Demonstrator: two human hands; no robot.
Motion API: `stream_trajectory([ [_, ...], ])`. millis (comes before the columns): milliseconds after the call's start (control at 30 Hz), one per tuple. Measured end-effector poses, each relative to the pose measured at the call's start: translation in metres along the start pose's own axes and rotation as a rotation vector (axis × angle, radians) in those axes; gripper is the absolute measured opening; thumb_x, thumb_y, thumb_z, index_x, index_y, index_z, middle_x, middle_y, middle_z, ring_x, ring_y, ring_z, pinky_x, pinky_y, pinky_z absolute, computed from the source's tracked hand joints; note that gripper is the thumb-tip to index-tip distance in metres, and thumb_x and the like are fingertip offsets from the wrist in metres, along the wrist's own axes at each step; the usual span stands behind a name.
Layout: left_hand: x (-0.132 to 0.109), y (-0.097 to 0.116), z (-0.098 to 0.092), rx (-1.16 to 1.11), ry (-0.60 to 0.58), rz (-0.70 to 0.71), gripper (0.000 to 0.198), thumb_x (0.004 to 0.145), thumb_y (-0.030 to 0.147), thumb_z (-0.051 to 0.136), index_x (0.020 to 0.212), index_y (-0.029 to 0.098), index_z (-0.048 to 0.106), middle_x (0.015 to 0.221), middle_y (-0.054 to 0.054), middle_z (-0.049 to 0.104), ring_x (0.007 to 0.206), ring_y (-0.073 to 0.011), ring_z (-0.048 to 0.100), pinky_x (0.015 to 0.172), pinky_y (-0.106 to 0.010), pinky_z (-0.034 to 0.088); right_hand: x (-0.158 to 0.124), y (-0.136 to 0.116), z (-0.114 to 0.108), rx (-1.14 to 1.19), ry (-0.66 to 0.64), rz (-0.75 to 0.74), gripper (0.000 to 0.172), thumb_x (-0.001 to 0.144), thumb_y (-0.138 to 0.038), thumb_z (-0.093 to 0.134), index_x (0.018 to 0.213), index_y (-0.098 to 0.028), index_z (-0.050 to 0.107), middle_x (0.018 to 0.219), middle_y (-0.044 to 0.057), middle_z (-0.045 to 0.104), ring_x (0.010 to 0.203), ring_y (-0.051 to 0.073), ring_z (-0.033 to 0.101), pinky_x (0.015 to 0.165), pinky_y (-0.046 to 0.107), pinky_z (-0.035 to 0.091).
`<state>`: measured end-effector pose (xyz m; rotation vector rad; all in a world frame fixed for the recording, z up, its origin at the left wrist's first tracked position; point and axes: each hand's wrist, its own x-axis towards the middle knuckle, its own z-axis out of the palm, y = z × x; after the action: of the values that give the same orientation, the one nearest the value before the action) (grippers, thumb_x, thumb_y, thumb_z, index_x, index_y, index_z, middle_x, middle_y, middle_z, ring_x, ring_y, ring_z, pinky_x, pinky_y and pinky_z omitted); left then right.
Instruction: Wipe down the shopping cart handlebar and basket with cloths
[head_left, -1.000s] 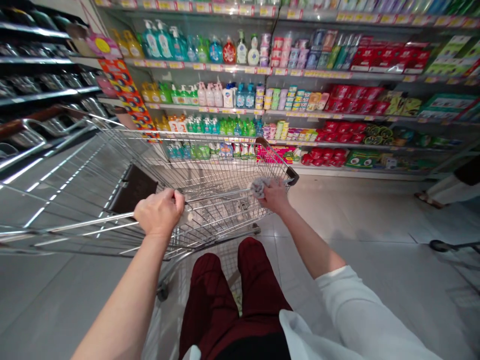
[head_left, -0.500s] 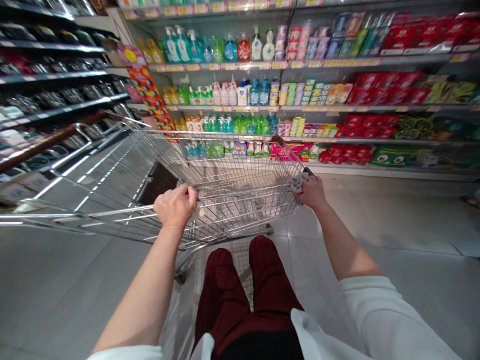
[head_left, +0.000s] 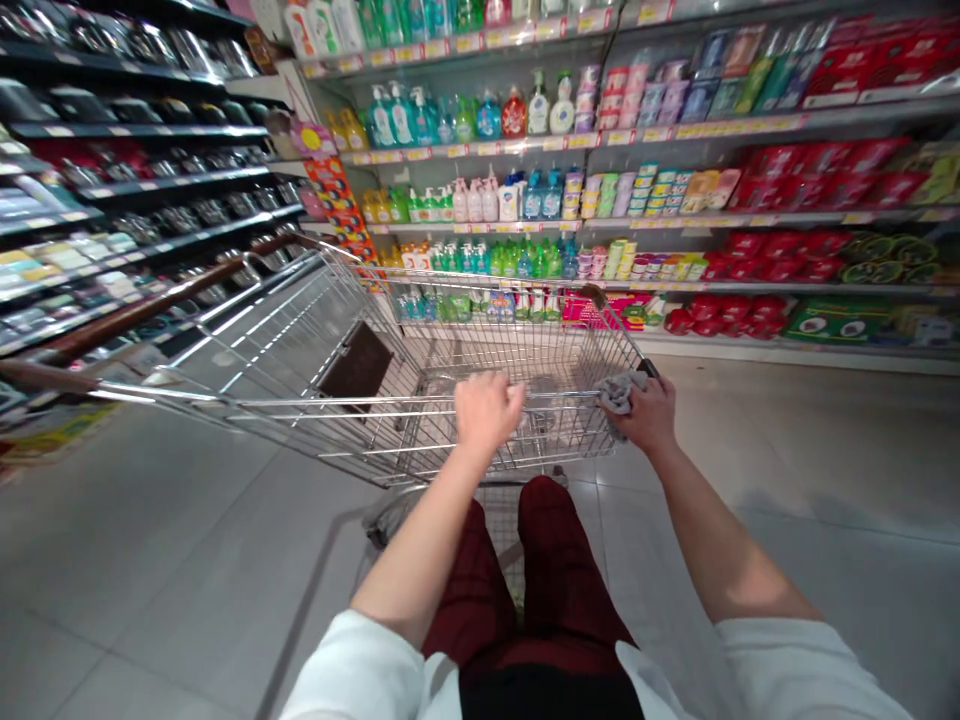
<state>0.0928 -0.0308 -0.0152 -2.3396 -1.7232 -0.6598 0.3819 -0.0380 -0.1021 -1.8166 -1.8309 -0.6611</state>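
Note:
A wire shopping cart (head_left: pixel 300 400) stands in front of me, seen from its side. My left hand (head_left: pixel 486 410) is closed over the cart's top side rail near the middle. My right hand (head_left: pixel 651 415) is closed on a grey cloth (head_left: pixel 619 390) and presses it against the cart's corner by the dark-tipped rail end. A brown handle bar (head_left: pixel 150 305) runs along the cart's far left end. A dark flat panel (head_left: pixel 358 365) lies against the cart's inner wall. My dark red trousers show below the cart.
Shelves of soap bottles (head_left: pixel 450 115) and red packs (head_left: pixel 750 245) fill the wall ahead. Dark shelves with metal cookware (head_left: pixel 112 170) line the left side. Pale grey floor tiles (head_left: pixel 787 470) spread to the right and in front.
My left hand has slid right along the rail, closer to my right hand. The right hand with the cloth has stayed at the cart's corner while the view shifted left and the cart turned.

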Motion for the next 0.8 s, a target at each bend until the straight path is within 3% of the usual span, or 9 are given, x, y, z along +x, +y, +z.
stream_trajectory([
  [67, -0.002, 0.032, 0.011, -0.057, 0.008, 0.132, 0.039, 0.096, 0.049, 0.043, 0.091, 0.018, 0.067, 0.096, -0.01, 0.068, 0.099, -0.0257, 0.056, 0.081, -0.037, 0.034, -0.004, 0.002, 0.002, 0.006, 0.034, -0.02, 0.04, 0.08, -0.057, 0.059, 0.078, -0.018, 0.066, 0.079, 0.009, 0.063, 0.09, 0.024, 0.053, 0.099, 0.04, 0.031],
  [133, -0.002, 0.049, 0.021, -0.078, 0.008, 0.196, 0.038, 0.095, 0.049, 0.045, 0.093, 0.018, 0.067, 0.097, -0.01, 0.067, 0.1, -0.0259, 0.055, 0.082, -0.038, 0.034, -0.008, 0.004, 0.004, 0.012, 0.07, -0.032, 0.04, 0.08, -0.058, 0.058, 0.077, -0.018, 0.065, 0.078, 0.009, 0.062, 0.087, 0.024, 0.053, 0.096, 0.041, 0.031],
  [200, -0.001, 0.051, 0.028, -0.07, 0.005, 0.227, 0.038, 0.098, 0.046, 0.042, 0.093, 0.017, 0.067, 0.094, -0.01, 0.066, 0.097, -0.0251, 0.056, 0.08, -0.038, 0.034, -0.01, 0.006, 0.006, 0.018, 0.095, -0.036, 0.041, 0.079, -0.059, 0.057, 0.077, -0.019, 0.064, 0.076, 0.009, 0.061, 0.084, 0.024, 0.052, 0.093, 0.041, 0.032],
  [300, -0.003, 0.03, 0.029, -0.034, 0.027, 0.244, 0.041, 0.1, 0.044, 0.037, 0.089, 0.017, 0.066, 0.088, -0.009, 0.066, 0.092, -0.0237, 0.057, 0.077, -0.038, 0.033, -0.014, 0.01, 0.012, 0.027, 0.112, -0.041, 0.045, 0.077, -0.065, 0.058, 0.072, -0.02, 0.063, 0.073, 0.011, 0.06, 0.08, 0.025, 0.052, 0.087, 0.042, 0.035],
  [400, -0.009, -0.009, 0.02, 0.016, 0.078, 0.203, 0.046, 0.1, 0.048, 0.034, 0.086, 0.018, 0.066, 0.085, -0.008, 0.066, 0.088, -0.0225, 0.057, 0.076, -0.038, 0.032, -0.016, 0.017, 0.023, 0.055, 0.194, -0.052, 0.049, 0.07, -0.071, 0.06, 0.06, -0.024, 0.055, 0.063, 0.011, 0.054, 0.073, 0.027, 0.053, 0.08, 0.044, 0.037],
  [533, -0.021, -0.081, -0.004, 0.141, 0.118, 0.108, 0.049, 0.1, 0.05, 0.031, 0.082, 0.019, 0.065, 0.083, -0.007, 0.065, 0.085, -0.0211, 0.056, 0.076, -0.036, 0.032, -0.018, 0.023, 0.034, 0.082, 0.349, -0.098, 0.052, 0.066, -0.077, 0.058, 0.055, -0.027, 0.048, 0.054, 0.007, 0.047, 0.066, 0.026, 0.049, 0.073, 0.044, 0.038],
  [800, -0.041, -0.244, -0.059, 0.319, 0.148, -0.016, 0.046, 0.1, 0.044, 0.031, 0.082, 0.02, 0.065, 0.083, -0.009, 0.065, 0.085, -0.0228, 0.055, 0.084, -0.037, 0.035, -0.022, 0.011, 0.018, 0.137, 0.303, -0.082, 0.045, 0.07, -0.069, 0.06, 0.062, -0.025, 0.055, 0.06, 0.006, 0.047, 0.069, 0.026, 0.05, 0.077, 0.044, 0.038],
])
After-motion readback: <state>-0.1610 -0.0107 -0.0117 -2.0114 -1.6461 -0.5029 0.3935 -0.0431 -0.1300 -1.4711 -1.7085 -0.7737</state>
